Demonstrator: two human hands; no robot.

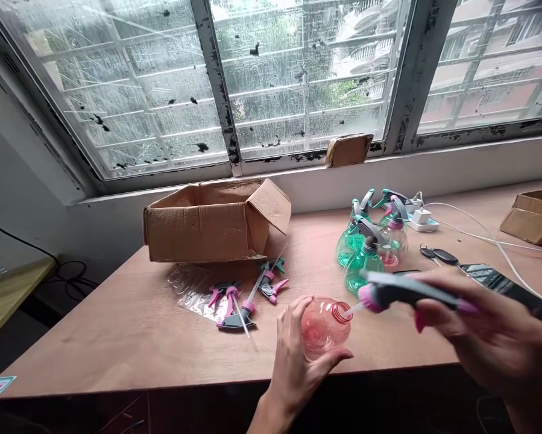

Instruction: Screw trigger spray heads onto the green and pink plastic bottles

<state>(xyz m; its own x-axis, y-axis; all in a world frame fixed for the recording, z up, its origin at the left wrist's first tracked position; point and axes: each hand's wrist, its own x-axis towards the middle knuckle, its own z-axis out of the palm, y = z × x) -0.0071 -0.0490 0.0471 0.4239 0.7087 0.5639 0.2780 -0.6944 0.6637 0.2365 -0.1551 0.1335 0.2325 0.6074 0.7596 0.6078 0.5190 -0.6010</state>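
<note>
The left hand is wrapped around a round pink bottle, fingers on its left side and thumb reaching along its near side; the bottle is near the front edge of the table, tilted so that its open mouth faces up and to the right; the right hand grasps a grey and pink spray head and holds it sideways, with its pale tube pointing at the mouth; the tip appears to be at the opening, though blur hides whether it is inside.

To the left of the bottle lie loose spray heads, grey and pink, some with long tubes; a clear plastic bag lies beside them, in front of an open cardboard box; beyond the right hand, a green bottle stands close among other bottles, green and pink, with spray heads on; farther right are a white power strip with a cable, a set of keys, a dark phone partly behind the right hand, and a small box; a spotted window runs behind the table.
</note>
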